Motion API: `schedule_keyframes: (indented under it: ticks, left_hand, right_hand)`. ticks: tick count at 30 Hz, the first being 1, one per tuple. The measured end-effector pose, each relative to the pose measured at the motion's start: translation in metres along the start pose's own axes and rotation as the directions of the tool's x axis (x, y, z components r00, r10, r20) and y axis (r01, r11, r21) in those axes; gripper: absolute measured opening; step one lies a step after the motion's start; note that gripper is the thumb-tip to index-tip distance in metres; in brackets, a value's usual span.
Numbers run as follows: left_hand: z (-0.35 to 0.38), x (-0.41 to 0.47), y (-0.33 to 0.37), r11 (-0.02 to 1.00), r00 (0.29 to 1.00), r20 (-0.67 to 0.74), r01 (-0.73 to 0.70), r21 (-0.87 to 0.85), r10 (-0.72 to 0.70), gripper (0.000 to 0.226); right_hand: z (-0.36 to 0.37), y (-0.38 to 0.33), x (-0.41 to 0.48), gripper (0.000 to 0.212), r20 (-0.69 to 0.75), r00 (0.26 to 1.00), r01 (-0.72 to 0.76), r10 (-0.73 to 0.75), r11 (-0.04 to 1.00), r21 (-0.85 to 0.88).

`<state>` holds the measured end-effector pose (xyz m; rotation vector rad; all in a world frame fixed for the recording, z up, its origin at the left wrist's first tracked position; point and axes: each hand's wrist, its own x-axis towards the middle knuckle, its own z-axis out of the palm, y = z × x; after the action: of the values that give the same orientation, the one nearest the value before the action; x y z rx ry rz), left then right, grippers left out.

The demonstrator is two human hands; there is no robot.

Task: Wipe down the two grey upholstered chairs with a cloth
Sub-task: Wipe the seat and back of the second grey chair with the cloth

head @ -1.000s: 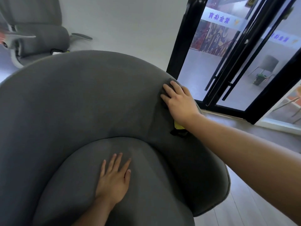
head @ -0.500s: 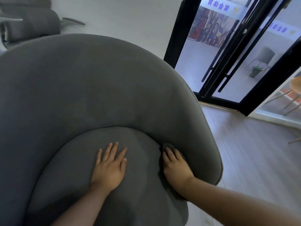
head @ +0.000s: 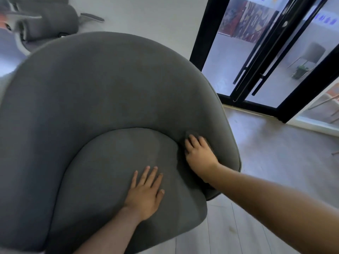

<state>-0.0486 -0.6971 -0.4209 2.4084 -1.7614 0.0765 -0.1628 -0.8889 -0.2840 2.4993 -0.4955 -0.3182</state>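
Observation:
A grey upholstered tub chair (head: 113, 92) fills most of the view, its curved back wrapping round the seat cushion. My right hand (head: 199, 155) presses a dark grey cloth (head: 190, 133) flat against the inner right side of the chair, where the back meets the cushion; only the cloth's edge shows beyond my fingers. My left hand (head: 145, 192) rests flat with spread fingers on the seat cushion. A second grey chair (head: 49, 24) stands at the top left, behind the first and partly hidden by it.
Black-framed glass doors (head: 260, 74) stand at the right, close to the chair's right side. Pale wood flooring (head: 275, 162) lies open to the right and below the chair. A white wall (head: 150, 17) runs behind.
My right hand with the cloth slid from the top rim of the chair's right side down to the seam beside the cushion. My left hand stayed flat on the seat.

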Motion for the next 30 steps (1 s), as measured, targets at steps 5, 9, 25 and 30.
schedule_keyframes:
  ticks: [5,9,25,30]
  left_hand:
    - [-0.016,-0.021,0.014,0.995,0.983,0.153,-0.092,-0.04,0.097,0.052]
    - [-0.032,-0.038,0.033,0.955,0.94,0.214,-0.228,-0.189,0.267,0.049]
    - [-0.117,-0.117,-0.104,0.993,0.993,-0.019,-0.114,0.028,0.115,0.035]
    - [-0.153,-0.118,-0.114,0.964,0.992,-0.083,-0.066,0.257,0.09,0.038]
  right_hand:
    - [0.031,-0.052,-0.079,0.045,0.295,0.952,0.081,-0.086,0.996,0.03]
    - [0.004,-0.029,-0.07,0.038,0.246,0.961,0.103,-0.125,0.99,0.099]
    - [0.046,-0.093,-0.017,0.058,0.137,0.887,-0.372,0.441,0.507,0.777]
    - [-0.002,-0.166,-0.007,0.055,-0.133,0.983,0.039,0.13,0.556,0.83]
